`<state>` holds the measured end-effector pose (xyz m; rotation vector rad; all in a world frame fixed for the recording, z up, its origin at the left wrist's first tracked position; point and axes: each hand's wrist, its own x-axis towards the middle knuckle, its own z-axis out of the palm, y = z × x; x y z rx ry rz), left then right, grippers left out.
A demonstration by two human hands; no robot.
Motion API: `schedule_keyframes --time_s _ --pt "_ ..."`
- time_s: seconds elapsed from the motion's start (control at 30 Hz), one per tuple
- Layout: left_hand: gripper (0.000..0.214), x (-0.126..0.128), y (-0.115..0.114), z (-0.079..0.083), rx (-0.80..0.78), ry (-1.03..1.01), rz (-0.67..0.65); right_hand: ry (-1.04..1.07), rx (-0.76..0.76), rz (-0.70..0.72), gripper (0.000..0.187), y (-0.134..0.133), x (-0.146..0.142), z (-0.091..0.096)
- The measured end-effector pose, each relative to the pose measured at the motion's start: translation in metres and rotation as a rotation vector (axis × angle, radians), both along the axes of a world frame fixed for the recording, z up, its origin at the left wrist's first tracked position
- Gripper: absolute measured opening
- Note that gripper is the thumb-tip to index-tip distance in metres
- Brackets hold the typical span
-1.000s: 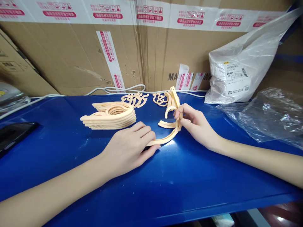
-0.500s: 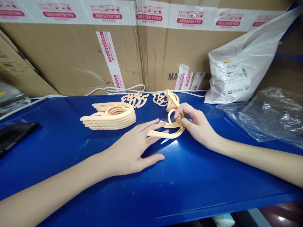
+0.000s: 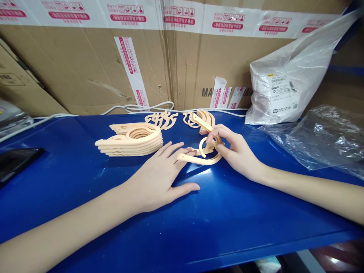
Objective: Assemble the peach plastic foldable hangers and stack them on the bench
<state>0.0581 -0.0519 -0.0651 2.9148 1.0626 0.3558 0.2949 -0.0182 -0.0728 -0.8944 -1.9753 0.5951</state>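
My right hand (image 3: pixel 237 151) pinches a peach plastic folding hanger (image 3: pixel 203 153) at its hinge, one arm tilted up toward the back and the other lying low over the blue table (image 3: pixel 199 227). My left hand (image 3: pixel 159 178) lies flat on the table with fingers spread, its fingertips touching the end of the hanger's low arm. A stack of folded peach hangers (image 3: pixel 132 140) sits just left of my left hand's fingers. Loose peach hook pieces (image 3: pixel 163 119) lie behind it near the boxes.
Large cardboard boxes (image 3: pixel 159 57) wall off the back. A white cable (image 3: pixel 136 108) runs along their foot. A white plastic bag with a label (image 3: pixel 281 94) and crumpled clear plastic (image 3: pixel 327 140) lie at the right. A dark flat object (image 3: pixel 14 161) rests at the left edge.
My left hand let go of the hanger's lower arm and spread flat on the table. The right hand folded the hanger's raised arm lower and shifted it slightly left.
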Motion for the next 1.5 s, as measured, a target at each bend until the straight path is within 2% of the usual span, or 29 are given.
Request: schedule_keyframes --time_s 0.27,0.37,0.47,0.57,0.67,0.73,0.87,1.03,1.2,1.33,1.5 --pt "0.047 0.002 -0.011 0.005 0.453 0.094 0.026 0.072 -0.154 -0.021 0.027 0.005 0.005 0.001" --pt "0.037 0.002 -0.016 0.011 0.589 0.179 0.055 0.041 -0.188 -0.040 0.021 0.006 0.005 0.000" --pt "0.036 0.002 -0.020 0.013 0.651 0.257 0.101 -0.040 -0.204 -0.007 0.013 0.006 0.004 -0.003" --pt "0.033 0.001 -0.019 0.008 0.645 0.236 0.115 -0.096 -0.193 0.014 0.013 0.004 0.004 -0.004" --pt "0.038 -0.002 -0.012 0.000 0.596 0.160 0.027 -0.153 -0.126 -0.035 0.013 0.003 0.004 -0.003" --pt "0.041 -0.005 -0.006 -0.003 0.504 0.124 -0.012 -0.209 -0.059 -0.052 0.017 0.002 0.003 -0.002" --pt "0.047 -0.011 -0.001 -0.002 0.307 0.106 0.018 -0.469 0.139 -0.126 0.028 0.003 0.004 -0.001" --pt "0.043 -0.010 -0.004 0.002 0.319 0.071 0.021 -0.715 0.316 -0.207 0.031 0.005 0.006 -0.001" --pt "0.039 -0.009 -0.004 0.003 0.307 0.029 0.010 -0.760 0.424 -0.226 0.028 0.003 0.006 0.000" --pt "0.037 -0.010 0.001 -0.001 0.254 0.007 0.013 -0.685 0.515 -0.152 0.027 -0.003 0.004 0.004" --pt "0.040 -0.010 0.002 -0.002 0.237 -0.001 0.011 -0.698 0.595 0.074 0.033 -0.006 0.002 0.007"
